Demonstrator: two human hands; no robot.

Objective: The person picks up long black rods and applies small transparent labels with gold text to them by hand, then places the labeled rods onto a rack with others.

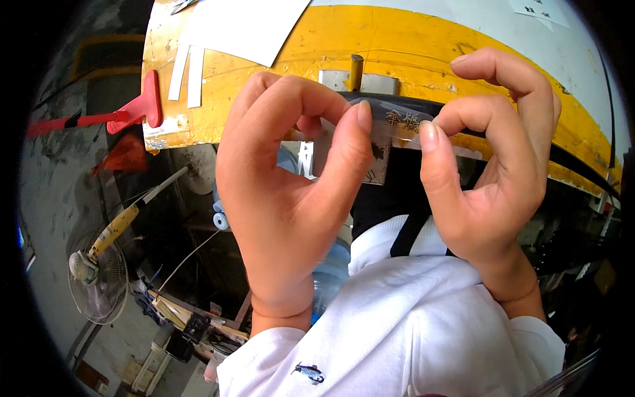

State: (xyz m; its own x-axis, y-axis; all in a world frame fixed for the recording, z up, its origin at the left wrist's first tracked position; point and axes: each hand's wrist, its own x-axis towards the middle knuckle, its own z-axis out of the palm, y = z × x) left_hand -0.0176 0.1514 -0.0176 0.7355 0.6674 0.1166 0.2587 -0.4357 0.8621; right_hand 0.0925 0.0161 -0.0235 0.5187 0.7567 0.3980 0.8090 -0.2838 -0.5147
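Observation:
Stretched between my two hands is a thin clear plastic strip [400,121] with dark printed characters on it. At its left end, the thumb and forefinger of my left hand [284,159] pinch it. Its right end sits between the thumb and forefinger of my right hand [493,155], whose other fingers curl loosely upward. Both hands are raised in front of the near edge of a table with a worn yellow border [423,40]. Behind the strip, part of that edge and a dark rounded bar are hidden.
On the table lie a white sheet [245,30] and two narrow white strips [195,76]. A short brass-coloured post [356,71] rises by a metal plate at the edge. A red T-shaped handle [152,99] reaches the left corner; a fan [99,274] stands lower left.

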